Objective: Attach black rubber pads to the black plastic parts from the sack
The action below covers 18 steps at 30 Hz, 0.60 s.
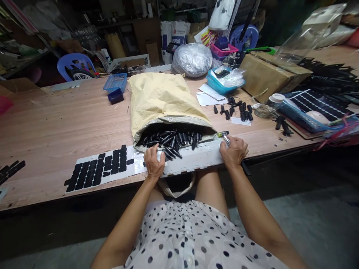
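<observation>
**Black plastic pieces spilling from a paper sack at the table edge**

Black plastic pieces (171, 140) heaped in the open mouth of a tan paper sack (161, 99), laid on its side on the wooden worktable (50, 127) with the mouth turned toward the near edge — probably so the contents slide out within easy reach. Left hand (153, 161) resting palm-down at the front of the heap, fingers curled loosely over a few pieces; whether one is actually pinched, impossible to tell. Right hand (233, 151) closed around a small metallic tool (226, 140), tip pointing up toward the sack, knuckles resting on the pale strip (196, 157) running along the table edge beneath both hands.

Just left of the left hand, a white backing sheet (103, 168) carrying rows of black die-cut pads, lying flat and near enough to pick from. Further right, loose black parts (234, 110) scattered beside paper slips, apart from the sack. Blue tray (305, 112) at far right, cardboard box (269, 74) behind it, small blue basket (115, 82) and a bulging clear bag (192, 59) toward the back — stock parked away from the working edge.
</observation>
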Available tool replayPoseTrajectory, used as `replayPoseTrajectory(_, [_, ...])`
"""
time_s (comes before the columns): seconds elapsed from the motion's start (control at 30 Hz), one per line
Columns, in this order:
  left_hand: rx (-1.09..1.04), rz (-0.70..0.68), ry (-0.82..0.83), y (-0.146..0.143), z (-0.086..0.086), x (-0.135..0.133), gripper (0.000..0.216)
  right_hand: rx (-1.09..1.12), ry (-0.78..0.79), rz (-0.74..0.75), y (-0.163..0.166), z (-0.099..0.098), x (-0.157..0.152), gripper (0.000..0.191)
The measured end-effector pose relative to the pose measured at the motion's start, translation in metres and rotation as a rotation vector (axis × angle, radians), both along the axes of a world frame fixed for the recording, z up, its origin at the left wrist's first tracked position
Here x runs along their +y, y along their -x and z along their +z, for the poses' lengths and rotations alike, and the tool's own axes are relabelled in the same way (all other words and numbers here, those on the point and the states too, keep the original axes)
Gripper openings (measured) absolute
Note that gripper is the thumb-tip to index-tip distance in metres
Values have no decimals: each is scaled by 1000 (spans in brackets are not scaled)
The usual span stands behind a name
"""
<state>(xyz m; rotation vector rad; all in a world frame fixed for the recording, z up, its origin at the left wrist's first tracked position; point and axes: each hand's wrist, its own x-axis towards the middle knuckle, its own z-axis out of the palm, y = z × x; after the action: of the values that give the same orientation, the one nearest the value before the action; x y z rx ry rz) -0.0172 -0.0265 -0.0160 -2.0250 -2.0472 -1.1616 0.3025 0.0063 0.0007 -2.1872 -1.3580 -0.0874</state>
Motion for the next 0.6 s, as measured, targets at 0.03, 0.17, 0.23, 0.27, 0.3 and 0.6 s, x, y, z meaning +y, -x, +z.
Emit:
replayPoseTrajectory(0.03, [-55, 57, -3, 3, -1, -2, 36, -6, 18, -28, -1, -3, 0, 39])
replayPoseTrajectory(0.17, [-227, 158, -8, 9, -5, -8, 24, -52, 42, -39, 2, -17, 2, 41])
replayPoseTrajectory(0.23, [-225, 119, -23, 9, -4, -12, 22, -72, 30, -45, 4, -21, 3, 40])
replayPoseTrajectory(0.27, [-201, 73, -30, 7, -3, -14, 21, -80, 28, -48, 4, -23, 3, 40])
replayPoseTrajectory(0.3, [-166, 14, -37, 5, -2, -15, 21, -86, 27, -49, 3, -24, 4, 39])
replayPoseTrajectory(0.6, [156, -405, -2, -27, 18, -15, 25, -114, 16, -41, 6, -24, 4, 37])
